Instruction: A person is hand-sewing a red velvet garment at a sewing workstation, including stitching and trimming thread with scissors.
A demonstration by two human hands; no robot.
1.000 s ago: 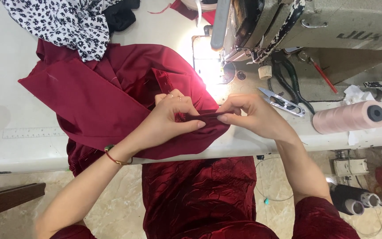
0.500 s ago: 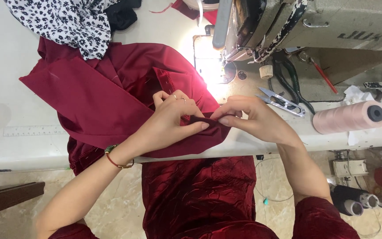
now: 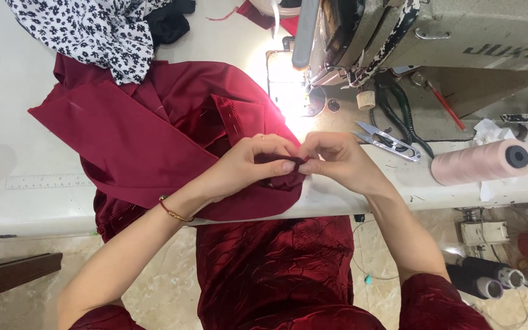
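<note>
Since the earlier frame our hands have drawn closer together at the frame's centre. Going left to right: one clear plastic ruler (image 3: 47, 181) at the left, one dark red satin cloth (image 3: 135, 140) spread centre-left, our left hand (image 3: 253, 162) and right hand (image 3: 335, 160), both closed, pinching its folded edge, one pair of silver thread snips (image 3: 386, 140), one pink thread cone (image 3: 481, 162) at the right.

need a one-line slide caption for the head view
Both hands, left hand and right hand, pinch a fold of dark red fabric beside the sewing machine.
</note>
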